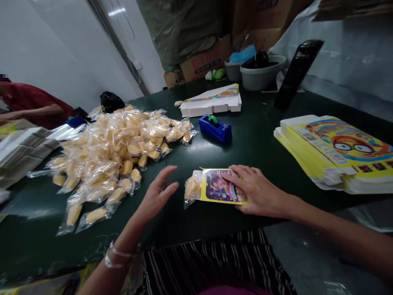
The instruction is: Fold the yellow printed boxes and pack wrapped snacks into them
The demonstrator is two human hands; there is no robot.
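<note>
My right hand [256,190] grips a small yellow printed box [225,186] that lies on its side on the dark green table, thumb across its top face. At the box's left end the flap stands open, and a clear bag with a yellow-orange piece [192,187] sits at the mouth, partly outside. Whether it reaches inside is hidden. To the left, my left hand [161,190] hovers with fingers apart and nothing in it. Beyond that hand spreads a big pile of the same bagged yellow pieces [113,143].
Flat printed boxes [340,151] are stacked at the right, and more [211,102] at the back. A blue tape dispenser [215,128] stands mid-table. Grey tubs [260,73] and a tilted black object [297,73] are behind. A person in red [39,104] sits at far left.
</note>
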